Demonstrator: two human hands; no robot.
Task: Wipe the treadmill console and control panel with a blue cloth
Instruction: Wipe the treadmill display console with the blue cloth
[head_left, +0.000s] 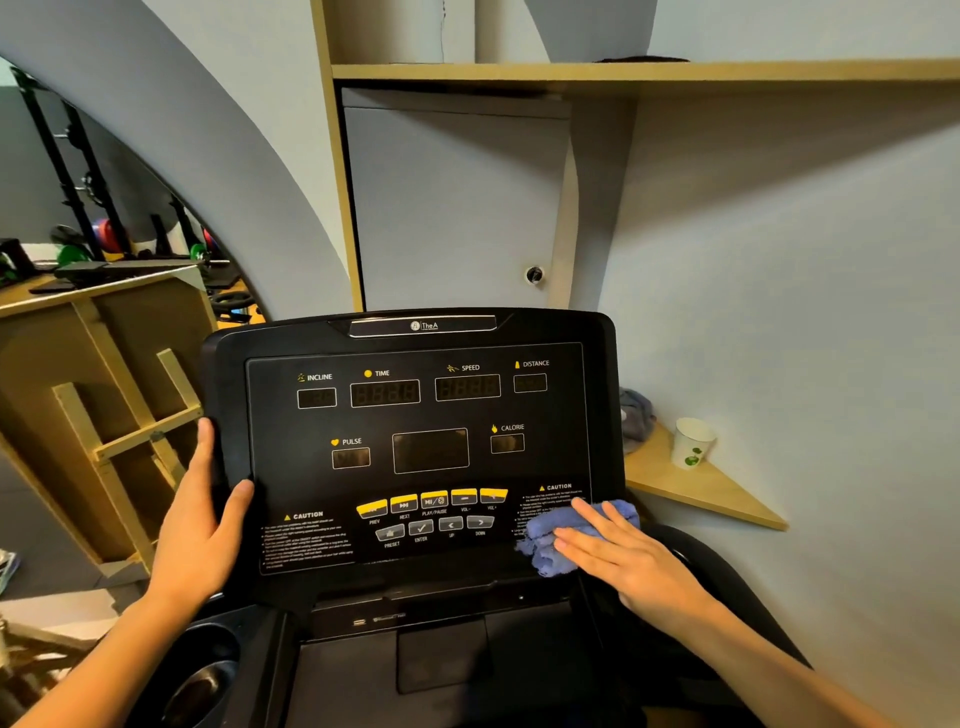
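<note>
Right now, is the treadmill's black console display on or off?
Off. On the black treadmill console every readout window, INCLINE through CALORIE, is dark and shows no lit digits.

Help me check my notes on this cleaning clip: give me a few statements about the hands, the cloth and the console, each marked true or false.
1. The right hand presses the crumpled blue cloth with flat fingers on the lower right of the black treadmill console. True.
2. The left hand holds a second cloth. False: it grips the console's left edge and holds no cloth.
3. The cloth covers the yellow button row. False: it lies to the right of the buttons, over the right caution text.
4. A white paper cup stands on the wooden corner shelf to the right of the console. True.
5. The number displays are lit. False: they are dark.
</note>
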